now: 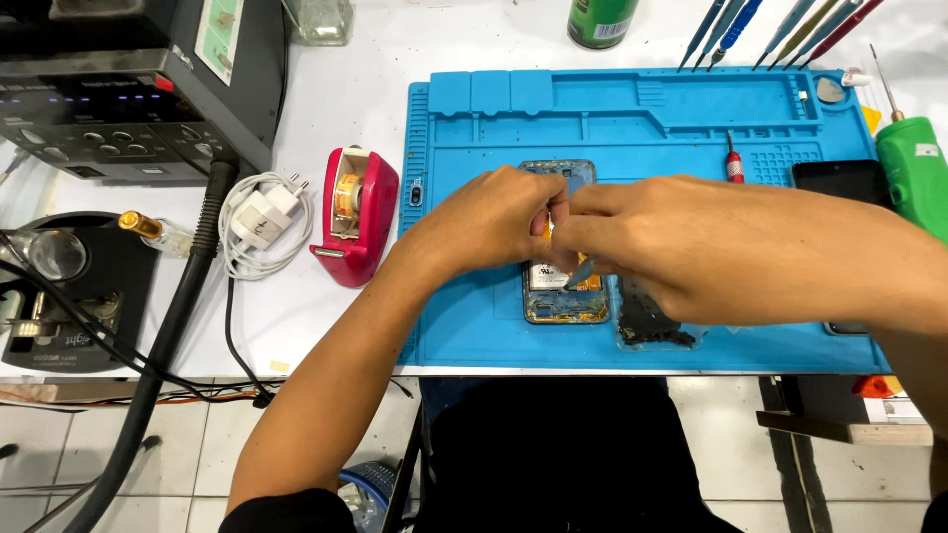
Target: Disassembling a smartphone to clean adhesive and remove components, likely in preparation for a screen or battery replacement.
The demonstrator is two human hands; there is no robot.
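Opened phone (pixel 564 296): flat on blue mat (pixel 474 326), mid-front. Left hand (pixel 494 222) pinches its edge, steadying. Right hand (pixel 652 247) closed on slim tool (pixel 580 273), tip angled into phone interior. Back cover (pixel 652 321) beside.

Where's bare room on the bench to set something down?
Free: blue mat left of the opened phone; white table between glass jar and green can. Crowded: mat centre under left hand and right hand.
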